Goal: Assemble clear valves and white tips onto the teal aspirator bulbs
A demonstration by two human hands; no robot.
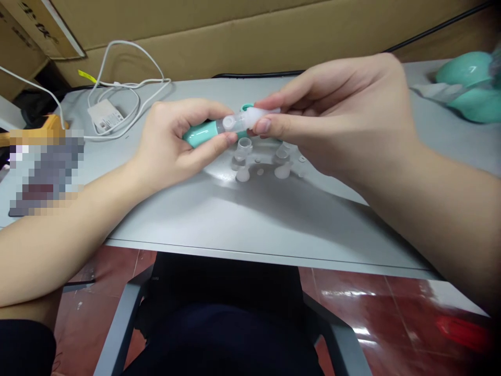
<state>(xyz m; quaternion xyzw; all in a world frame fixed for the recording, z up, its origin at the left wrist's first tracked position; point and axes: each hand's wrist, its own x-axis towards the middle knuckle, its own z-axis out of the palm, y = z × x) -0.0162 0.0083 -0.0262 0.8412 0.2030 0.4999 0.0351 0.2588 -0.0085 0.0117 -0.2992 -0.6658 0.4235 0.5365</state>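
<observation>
1. The left hand point(183, 125) is closed around the teal device point(201, 134), which lies on its side above the bench point(235, 219), with its clear end to the right.
2. The right hand point(332, 115) is pinched narrow, thumb and finger holding the white piece point(256, 118) at this clear end.
3. About the progress, I judge that the joint is in the middle of handling: the two parts meet, but whether the white piece sits firmly, I cannot tell (the fingertips cover a part of it).
4. Not joined to anything held are two clear cups point(245, 145), two whitish cones point(243, 174) and some small discs point(260, 172); these lie loose on the bench, just below the hands, so this portion seems not yet done.
</observation>
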